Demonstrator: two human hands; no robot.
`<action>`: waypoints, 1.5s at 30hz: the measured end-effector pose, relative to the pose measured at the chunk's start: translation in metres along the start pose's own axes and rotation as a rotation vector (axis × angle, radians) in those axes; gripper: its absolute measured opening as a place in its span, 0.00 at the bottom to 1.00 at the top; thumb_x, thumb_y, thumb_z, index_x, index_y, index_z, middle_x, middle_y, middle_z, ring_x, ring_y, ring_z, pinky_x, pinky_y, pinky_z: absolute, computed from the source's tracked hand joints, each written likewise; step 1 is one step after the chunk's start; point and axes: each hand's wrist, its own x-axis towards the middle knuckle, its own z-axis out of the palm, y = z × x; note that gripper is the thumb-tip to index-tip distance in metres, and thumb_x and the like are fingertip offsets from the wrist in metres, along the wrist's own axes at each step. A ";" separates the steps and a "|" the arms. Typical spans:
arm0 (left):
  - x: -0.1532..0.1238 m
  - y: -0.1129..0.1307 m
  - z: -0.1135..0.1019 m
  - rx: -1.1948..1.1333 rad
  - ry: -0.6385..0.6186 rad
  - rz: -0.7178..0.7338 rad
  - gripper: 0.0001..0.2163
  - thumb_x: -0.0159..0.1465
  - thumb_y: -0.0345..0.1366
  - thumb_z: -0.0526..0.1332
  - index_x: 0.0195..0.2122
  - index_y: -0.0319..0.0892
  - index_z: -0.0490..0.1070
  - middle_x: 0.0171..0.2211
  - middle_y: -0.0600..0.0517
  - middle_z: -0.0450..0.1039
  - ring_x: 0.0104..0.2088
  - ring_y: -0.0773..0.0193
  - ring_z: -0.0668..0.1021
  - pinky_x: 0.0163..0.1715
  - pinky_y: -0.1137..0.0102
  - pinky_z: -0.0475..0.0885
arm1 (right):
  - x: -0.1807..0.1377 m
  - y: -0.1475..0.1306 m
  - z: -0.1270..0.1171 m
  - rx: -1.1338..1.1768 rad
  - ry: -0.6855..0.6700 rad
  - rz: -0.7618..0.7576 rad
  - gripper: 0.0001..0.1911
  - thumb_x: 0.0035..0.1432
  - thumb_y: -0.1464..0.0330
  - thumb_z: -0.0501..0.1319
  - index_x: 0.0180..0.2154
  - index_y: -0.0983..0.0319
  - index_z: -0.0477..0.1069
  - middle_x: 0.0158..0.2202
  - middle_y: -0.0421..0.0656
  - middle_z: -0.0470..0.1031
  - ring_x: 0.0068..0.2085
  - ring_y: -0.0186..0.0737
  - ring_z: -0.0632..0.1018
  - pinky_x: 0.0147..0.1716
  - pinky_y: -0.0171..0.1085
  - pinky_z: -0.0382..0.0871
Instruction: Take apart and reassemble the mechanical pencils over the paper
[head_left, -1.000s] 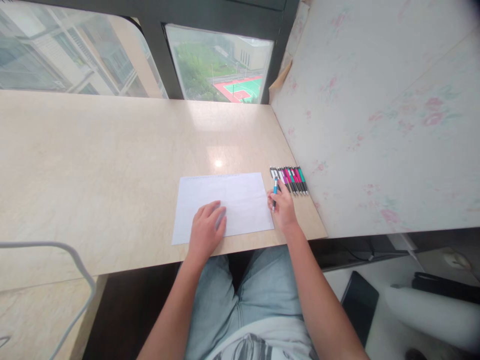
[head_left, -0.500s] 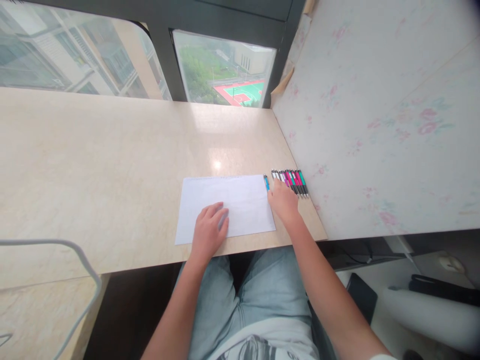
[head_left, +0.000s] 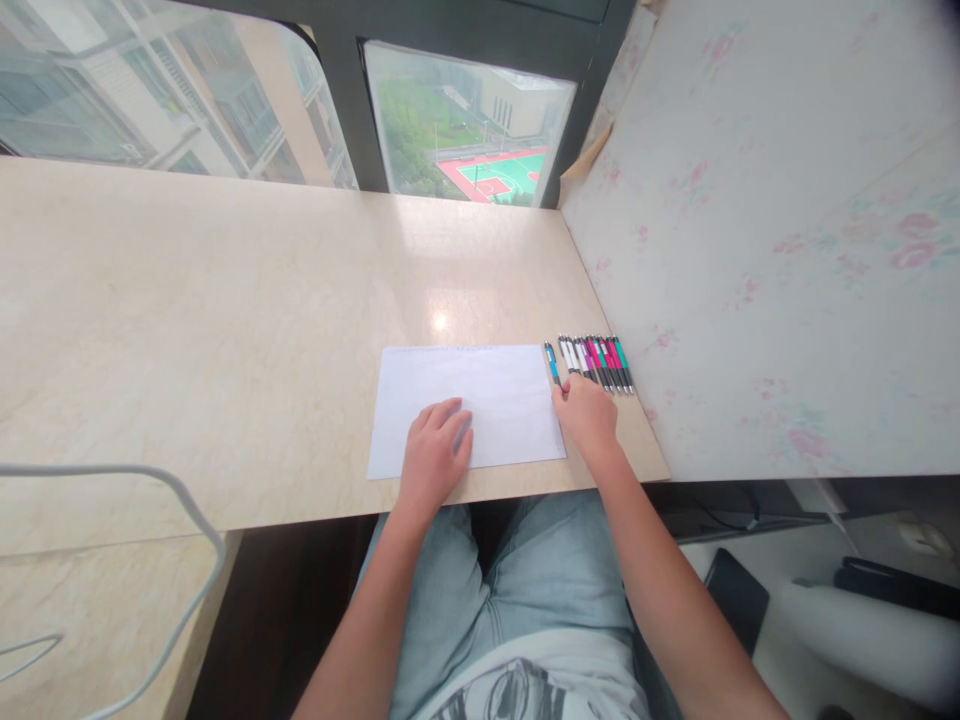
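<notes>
A sheet of white paper point(head_left: 517, 400) lies on the desk in front of me. My left hand point(head_left: 439, 445) rests flat on its lower part, fingers slightly spread and holding nothing. Just past the paper's right edge lies a blue pen point(head_left: 553, 362), slightly tilted. The curled fingers of my right hand point(head_left: 589, 412) are at its lower end, with thumb and forefinger closed around the tip. Right of that pen is a side-by-side row of pens point(head_left: 600, 362) with white, purple, pink and green barrels and dark grips. My right hand covers the lower ends of the leftmost ones.
The pale desk point(head_left: 262, 330) runs up to windows at the back. A flower-patterned wall point(head_left: 750, 200) borders it on the right, close to the pens. A grey cable point(head_left: 180, 490) loops over the left side. My legs are under the desk's front edge.
My right hand has drawn back slightly toward me from the white pens, so more of the pens shows. My left hand stays on the paper. The whole view has shifted slightly.
</notes>
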 end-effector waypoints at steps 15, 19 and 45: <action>0.001 0.003 -0.003 -0.002 -0.006 -0.008 0.10 0.66 0.31 0.58 0.46 0.43 0.74 0.54 0.44 0.74 0.54 0.50 0.74 0.55 0.53 0.71 | -0.001 0.002 -0.016 0.001 0.044 0.065 0.15 0.66 0.61 0.54 0.41 0.61 0.75 0.40 0.49 0.79 0.40 0.45 0.79 0.37 0.38 0.66; 0.001 0.003 -0.003 0.005 -0.011 -0.010 0.10 0.66 0.32 0.57 0.46 0.43 0.74 0.54 0.44 0.74 0.54 0.50 0.74 0.56 0.53 0.70 | -0.034 -0.008 -0.005 0.127 0.092 -0.122 0.13 0.66 0.64 0.53 0.37 0.60 0.75 0.38 0.47 0.78 0.40 0.43 0.76 0.38 0.37 0.66; -0.006 0.018 -0.004 0.288 -0.075 -0.078 0.19 0.68 0.41 0.57 0.58 0.43 0.68 0.63 0.39 0.67 0.63 0.40 0.67 0.62 0.44 0.60 | -0.068 -0.018 0.056 0.216 0.205 -0.461 0.24 0.68 0.64 0.53 0.62 0.64 0.67 0.68 0.54 0.62 0.69 0.53 0.59 0.66 0.55 0.50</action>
